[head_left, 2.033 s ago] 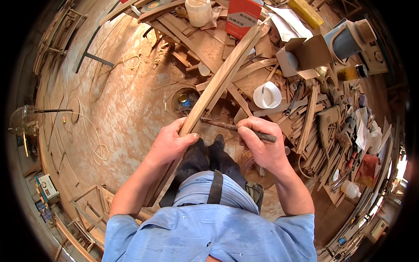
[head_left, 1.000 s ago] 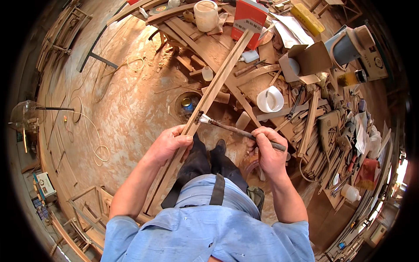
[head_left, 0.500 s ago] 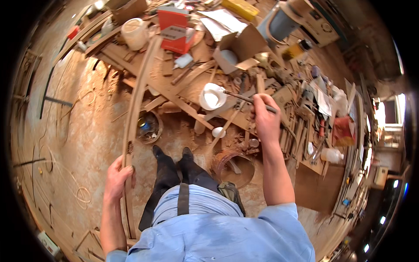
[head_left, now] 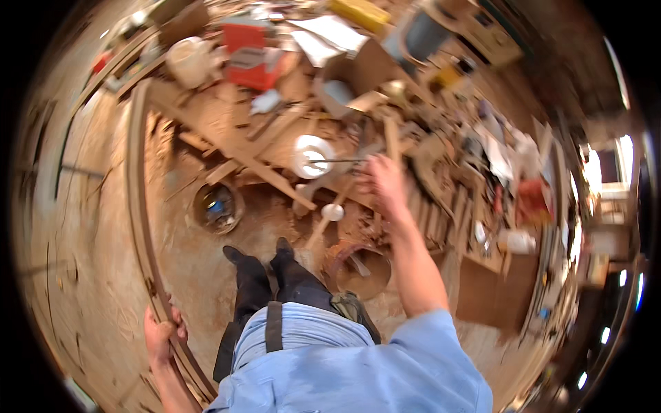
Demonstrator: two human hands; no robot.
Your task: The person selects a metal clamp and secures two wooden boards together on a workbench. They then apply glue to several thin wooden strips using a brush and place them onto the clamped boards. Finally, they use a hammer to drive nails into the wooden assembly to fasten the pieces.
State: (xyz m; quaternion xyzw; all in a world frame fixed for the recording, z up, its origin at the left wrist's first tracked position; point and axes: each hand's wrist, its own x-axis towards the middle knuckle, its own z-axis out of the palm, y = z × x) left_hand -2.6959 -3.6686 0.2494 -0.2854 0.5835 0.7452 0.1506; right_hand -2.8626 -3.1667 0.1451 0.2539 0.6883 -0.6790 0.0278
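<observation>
My left hand (head_left: pixel 165 329) is closed round a long, narrow wooden strip (head_left: pixel 141 227), which slants up past the left end of the cluttered bench. Over the bench, my right hand (head_left: pixel 383 182) grips a thin brush (head_left: pixel 339 161) by its handle. The brush's far end reaches into a white cup (head_left: pixel 303 146) with white contents, standing near the bench's front edge. Motion blur hides the brush tip and the exact shape of my right fingers.
Wood scraps cover the bench (head_left: pixel 227 141), with a red box (head_left: pixel 249 62), a white jar (head_left: pixel 189 62) and an open cardboard box (head_left: pixel 358 76) on it. On the floor stand a bucket of bits (head_left: pixel 237 219) and a round tub (head_left: pixel 329 272).
My right hand has moved left and slightly down, and the brush tip now lies inside the cup. The wooden strip has swung to the left, with my left hand lower.
</observation>
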